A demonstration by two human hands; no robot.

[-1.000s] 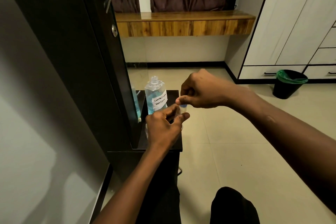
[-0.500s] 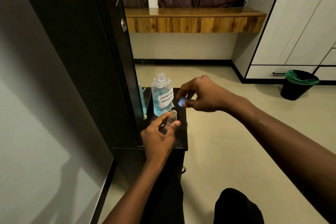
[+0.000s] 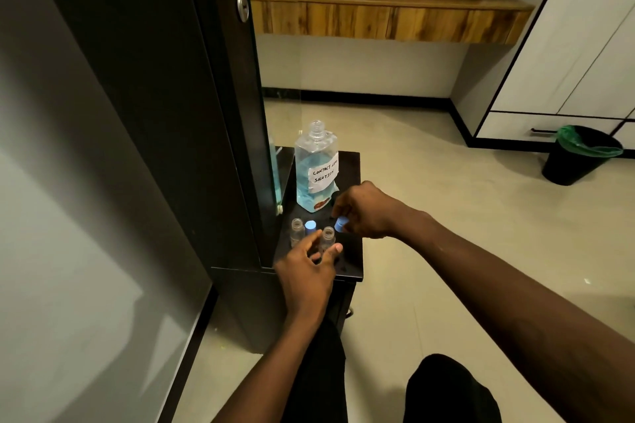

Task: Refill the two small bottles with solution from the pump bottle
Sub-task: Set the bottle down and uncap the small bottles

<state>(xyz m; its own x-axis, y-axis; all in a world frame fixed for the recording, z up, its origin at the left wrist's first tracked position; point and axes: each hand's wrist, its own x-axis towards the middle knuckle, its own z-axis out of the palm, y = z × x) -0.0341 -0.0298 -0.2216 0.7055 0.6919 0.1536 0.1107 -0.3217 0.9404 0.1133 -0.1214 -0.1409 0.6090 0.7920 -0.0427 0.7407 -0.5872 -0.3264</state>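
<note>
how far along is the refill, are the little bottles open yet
Done: both small bottles stand uncapped, the far bottle and the near bottle; one blue cap sits between them, and the solution bottle has an open neck. In hand: right hand pinches the second cap, left hand holds the near bottle. Left: filling both, which look empty, then recapping.

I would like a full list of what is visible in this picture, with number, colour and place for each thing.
large bottle: 1, clear with blue liquid, neck open, back of the stand.
small bottles: 2, clear, uncapped, front of the stand.
blue caps: 2, one between the small bottles, one in the right hand.
stand: 1, black.
bin: 1, black with green liner, floor, far right.
shelf: 1, wooden, back wall.
left hand: 1, holds the nearer small bottle.
right hand: 1, pinches a blue cap.
</note>
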